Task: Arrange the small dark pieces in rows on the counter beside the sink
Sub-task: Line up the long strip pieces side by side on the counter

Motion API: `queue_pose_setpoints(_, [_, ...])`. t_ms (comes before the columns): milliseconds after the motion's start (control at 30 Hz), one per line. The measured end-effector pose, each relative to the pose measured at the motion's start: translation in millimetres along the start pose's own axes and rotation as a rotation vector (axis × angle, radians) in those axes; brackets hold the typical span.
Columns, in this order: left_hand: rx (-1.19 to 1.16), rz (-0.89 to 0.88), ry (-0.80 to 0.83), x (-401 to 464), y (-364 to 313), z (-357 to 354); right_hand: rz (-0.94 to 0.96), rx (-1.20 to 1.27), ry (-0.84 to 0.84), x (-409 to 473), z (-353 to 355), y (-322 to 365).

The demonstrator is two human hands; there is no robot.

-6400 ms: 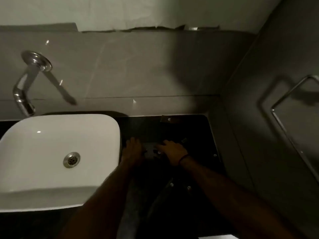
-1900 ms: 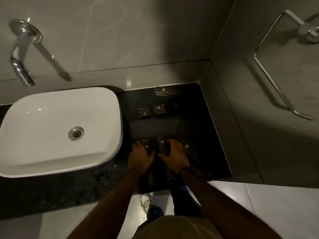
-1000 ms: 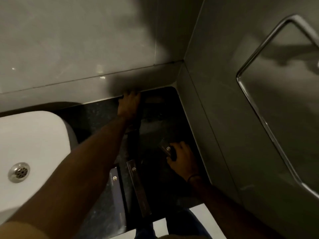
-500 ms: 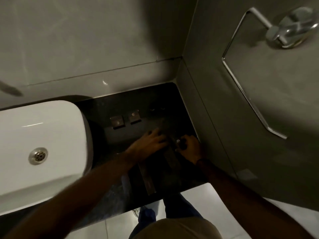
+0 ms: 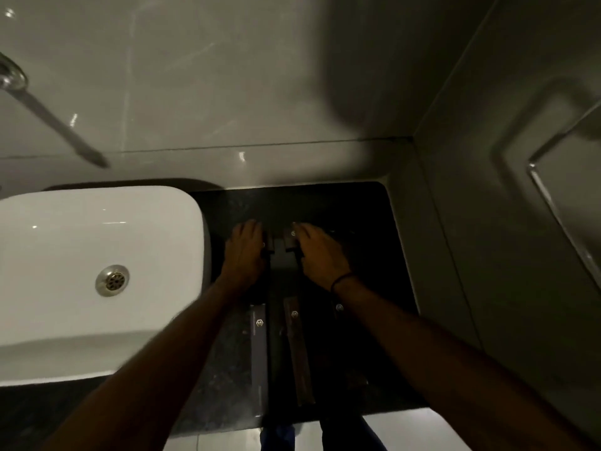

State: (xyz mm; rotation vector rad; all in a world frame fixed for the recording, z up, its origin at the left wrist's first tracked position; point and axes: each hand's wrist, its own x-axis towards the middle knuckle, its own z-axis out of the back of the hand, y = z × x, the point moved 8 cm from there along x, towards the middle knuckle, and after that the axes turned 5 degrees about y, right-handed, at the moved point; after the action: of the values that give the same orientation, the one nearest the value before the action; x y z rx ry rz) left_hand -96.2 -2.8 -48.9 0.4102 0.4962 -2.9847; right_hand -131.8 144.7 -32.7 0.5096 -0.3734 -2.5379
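Both hands are now moved to the far worktop [image 5: 364,203]; left hand [image 5: 244,252] and right hand [image 5: 320,255] are pressed flat, grip open, on small dark pieces [image 5: 288,237], aligning a far row.

No readable text; small pale emblems on long dark pieces [image 5: 259,346], lettering illegible.

Dim, motion-blurred, heavy corner shadow

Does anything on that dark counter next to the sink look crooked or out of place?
One thing: of the two long dark strips lying near the front edge of the counter, the right strip slants slightly, while the left strip lies straight. Nothing looks spilled or broken, though the dim light hides much detail.
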Motion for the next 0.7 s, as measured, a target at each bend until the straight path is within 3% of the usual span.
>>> queue_pose_setpoints(133, [-0.019, 0.003, 0.043, 23, 9, -2, 0.051, -0.213, 0.127, 47, -9, 3])
queue_pose_setpoints(700, [-0.050, 0.014, 0.139, 43, 17, 2, 0.033, -0.177, 0.172, 69, -13, -6])
